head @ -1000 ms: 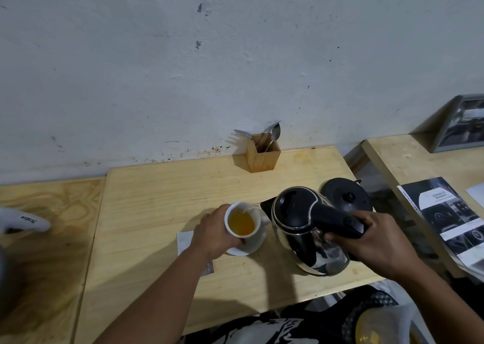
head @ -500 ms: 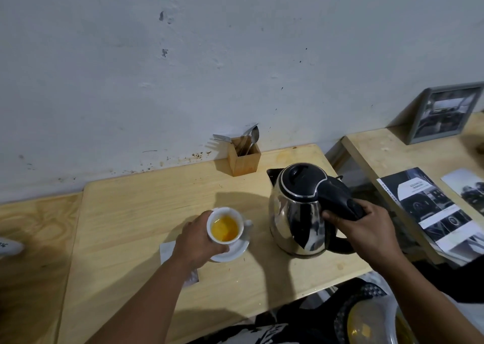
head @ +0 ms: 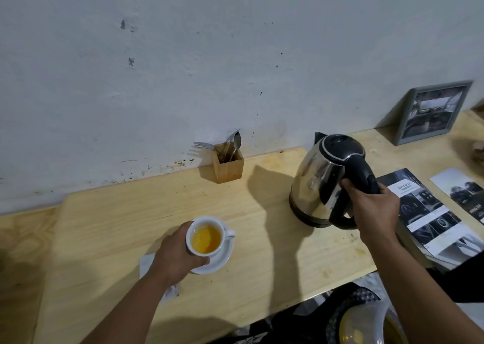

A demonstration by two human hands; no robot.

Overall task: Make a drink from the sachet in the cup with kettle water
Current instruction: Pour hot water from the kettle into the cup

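A white cup (head: 205, 236) holding amber liquid stands on a white saucer (head: 221, 258) near the front of the wooden table (head: 125, 226). My left hand (head: 174, 256) wraps the cup's left side. A steel kettle (head: 320, 180) with a black lid and handle sits upright on its black base at the table's right end. My right hand (head: 372, 207) grips the kettle's handle. A white sachet wrapper (head: 146, 264) lies on the table, mostly hidden under my left hand and wrist.
A wooden holder (head: 227, 164) with a fork and spoons stands against the wall. A second table on the right carries brochures (head: 432, 213) and a framed picture (head: 434, 112). A dark bowl (head: 364, 320) sits below the table's front edge.
The kettle was tilted over the cup a second ago. It has since swung right and back, and now stands upright on its base. My left hand stayed on the cup.
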